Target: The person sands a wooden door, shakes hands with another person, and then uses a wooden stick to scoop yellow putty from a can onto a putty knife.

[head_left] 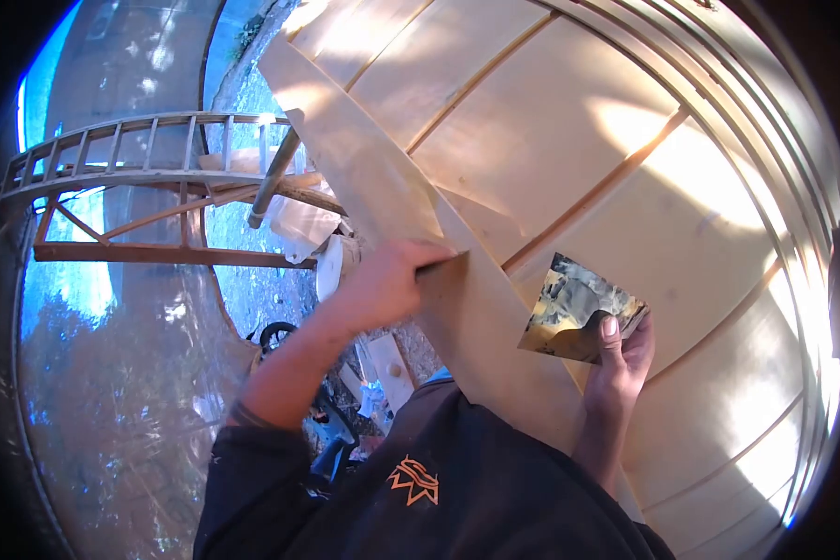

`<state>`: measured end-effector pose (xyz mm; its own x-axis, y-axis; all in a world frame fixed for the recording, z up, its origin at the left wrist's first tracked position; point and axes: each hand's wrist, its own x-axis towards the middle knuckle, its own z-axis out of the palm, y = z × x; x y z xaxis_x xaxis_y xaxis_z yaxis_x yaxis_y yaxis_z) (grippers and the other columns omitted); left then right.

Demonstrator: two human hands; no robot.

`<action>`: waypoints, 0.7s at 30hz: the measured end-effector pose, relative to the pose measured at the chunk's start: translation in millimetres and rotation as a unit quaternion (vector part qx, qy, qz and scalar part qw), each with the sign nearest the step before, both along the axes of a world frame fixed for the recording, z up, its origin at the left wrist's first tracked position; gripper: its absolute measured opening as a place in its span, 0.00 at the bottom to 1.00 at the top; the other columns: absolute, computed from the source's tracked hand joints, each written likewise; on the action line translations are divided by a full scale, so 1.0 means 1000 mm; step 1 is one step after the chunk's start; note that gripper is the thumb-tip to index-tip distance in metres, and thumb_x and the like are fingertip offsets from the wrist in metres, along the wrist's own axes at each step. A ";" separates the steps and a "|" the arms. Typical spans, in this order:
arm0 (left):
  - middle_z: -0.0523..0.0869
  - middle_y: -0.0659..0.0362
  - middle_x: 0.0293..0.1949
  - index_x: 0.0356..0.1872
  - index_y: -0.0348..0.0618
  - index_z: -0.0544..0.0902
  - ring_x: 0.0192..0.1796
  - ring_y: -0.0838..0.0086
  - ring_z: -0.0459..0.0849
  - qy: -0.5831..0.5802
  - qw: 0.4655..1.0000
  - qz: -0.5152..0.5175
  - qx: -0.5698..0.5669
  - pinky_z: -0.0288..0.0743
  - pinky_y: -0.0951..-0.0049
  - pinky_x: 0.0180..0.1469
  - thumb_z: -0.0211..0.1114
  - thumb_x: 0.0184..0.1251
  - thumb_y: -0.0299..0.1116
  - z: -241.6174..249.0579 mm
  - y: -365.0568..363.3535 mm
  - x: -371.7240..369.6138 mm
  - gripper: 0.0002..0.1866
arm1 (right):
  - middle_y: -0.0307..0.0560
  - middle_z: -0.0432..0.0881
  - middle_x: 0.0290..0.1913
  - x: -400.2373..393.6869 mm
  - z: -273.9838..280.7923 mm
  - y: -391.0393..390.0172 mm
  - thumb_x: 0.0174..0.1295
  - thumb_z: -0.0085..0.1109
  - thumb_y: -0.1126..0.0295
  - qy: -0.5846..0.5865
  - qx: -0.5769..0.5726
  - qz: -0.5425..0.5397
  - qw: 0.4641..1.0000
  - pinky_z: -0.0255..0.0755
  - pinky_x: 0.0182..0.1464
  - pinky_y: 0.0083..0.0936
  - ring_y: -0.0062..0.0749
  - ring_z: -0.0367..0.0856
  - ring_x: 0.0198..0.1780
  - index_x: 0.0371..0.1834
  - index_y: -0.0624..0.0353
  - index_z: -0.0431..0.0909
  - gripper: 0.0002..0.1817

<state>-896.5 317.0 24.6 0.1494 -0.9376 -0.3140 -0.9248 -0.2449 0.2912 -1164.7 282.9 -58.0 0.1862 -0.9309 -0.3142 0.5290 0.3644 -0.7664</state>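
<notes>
My left hand (397, 280) is closed at the edge of a long pale board (481, 327), fingertips at its surface. A thin dark edge shows under the fingers, beside a brownish patch; what the hand holds is mostly hidden. My right hand (618, 359) grips a flat, roughly square plate (569, 313) by its lower right corner, thumb on top. Grey, black and yellowish smears cover the plate's shiny face. It is held above the pale panelled surface, to the right of the board.
Large pale panels (495, 112) with wooden strips between them curve away to the right. On the left are a metal ladder (149, 149) and a wooden truss (168, 252). A white bucket (334, 266) and clutter lie below, near a wheel (277, 336).
</notes>
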 end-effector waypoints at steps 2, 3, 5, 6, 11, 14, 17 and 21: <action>0.82 0.46 0.48 0.52 0.41 0.79 0.54 0.58 0.80 -0.023 0.998 0.052 0.020 0.70 0.70 0.58 0.50 0.48 0.13 0.012 -0.013 0.031 0.26 | 0.41 0.76 0.43 -0.002 -0.005 0.001 0.62 0.59 0.68 -0.003 -0.005 0.005 1.000 0.65 0.54 0.20 0.22 0.73 0.46 0.50 0.64 0.67 0.18; 0.82 0.46 0.49 0.52 0.41 0.79 0.54 0.59 0.80 -0.041 0.993 0.108 0.018 0.70 0.70 0.58 0.49 0.50 0.13 0.018 -0.031 0.052 0.26 | 0.41 0.76 0.43 -0.003 -0.004 0.001 0.62 0.59 0.68 -0.005 -0.003 0.005 1.000 0.64 0.54 0.20 0.22 0.73 0.46 0.50 0.64 0.67 0.18; 0.83 0.46 0.48 0.52 0.41 0.79 0.53 0.61 0.81 -0.082 0.993 0.064 -0.057 0.71 0.70 0.56 0.47 0.50 0.14 0.002 -0.052 0.107 0.26 | 0.41 0.76 0.43 -0.002 -0.003 0.000 0.62 0.60 0.67 -0.002 -0.003 0.011 1.000 0.64 0.54 0.21 0.22 0.73 0.46 0.50 0.64 0.67 0.18; 0.83 0.45 0.47 0.51 0.41 0.80 0.51 0.58 0.81 -0.068 0.994 0.071 -0.047 0.72 0.69 0.55 0.49 0.49 0.16 -0.004 -0.060 0.117 0.25 | 0.41 0.76 0.43 -0.001 -0.004 0.000 0.62 0.60 0.67 -0.004 -0.005 0.010 1.000 0.65 0.54 0.21 0.22 0.73 0.46 0.50 0.64 0.67 0.18; 0.82 0.47 0.47 0.49 0.41 0.81 0.51 0.55 0.80 -0.105 0.989 0.057 -0.088 0.72 0.66 0.55 0.56 0.47 0.20 -0.033 -0.050 0.087 0.23 | 0.41 0.76 0.44 -0.001 -0.006 0.001 0.62 0.60 0.67 -0.018 -0.005 0.003 1.000 0.65 0.55 0.21 0.23 0.73 0.47 0.50 0.64 0.67 0.18; 0.83 0.48 0.45 0.49 0.39 0.80 0.50 0.55 0.81 -0.089 0.985 0.049 -0.138 0.72 0.68 0.54 0.55 0.45 0.15 -0.039 -0.022 0.034 0.25 | 0.42 0.76 0.44 -0.001 -0.003 0.000 0.62 0.60 0.67 -0.037 -0.001 0.010 0.999 0.65 0.55 0.22 0.23 0.73 0.47 0.50 0.64 0.67 0.19; 0.82 0.48 0.47 0.51 0.39 0.79 0.51 0.56 0.80 -0.015 0.998 -0.020 -0.066 0.72 0.68 0.56 0.54 0.45 0.15 -0.010 0.002 -0.002 0.26 | 0.42 0.76 0.45 -0.001 -0.001 0.000 0.62 0.60 0.67 -0.048 -0.003 0.021 0.999 0.65 0.56 0.23 0.23 0.73 0.48 0.51 0.64 0.66 0.19; 0.82 0.45 0.48 0.53 0.41 0.79 0.52 0.57 0.81 -0.019 0.998 0.054 0.018 0.71 0.69 0.57 0.48 0.47 0.14 0.002 -0.015 0.060 0.28 | 0.42 0.76 0.45 0.000 -0.005 -0.001 0.63 0.59 0.68 -0.043 -0.007 0.004 0.999 0.65 0.55 0.22 0.23 0.73 0.48 0.51 0.64 0.66 0.19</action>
<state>-836.6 301.9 26.5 0.2614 -0.9039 -0.3385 -0.9027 -0.3531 0.2458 -1164.2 281.4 -63.1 0.2200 -0.9331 -0.2844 0.5903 0.3595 -0.7227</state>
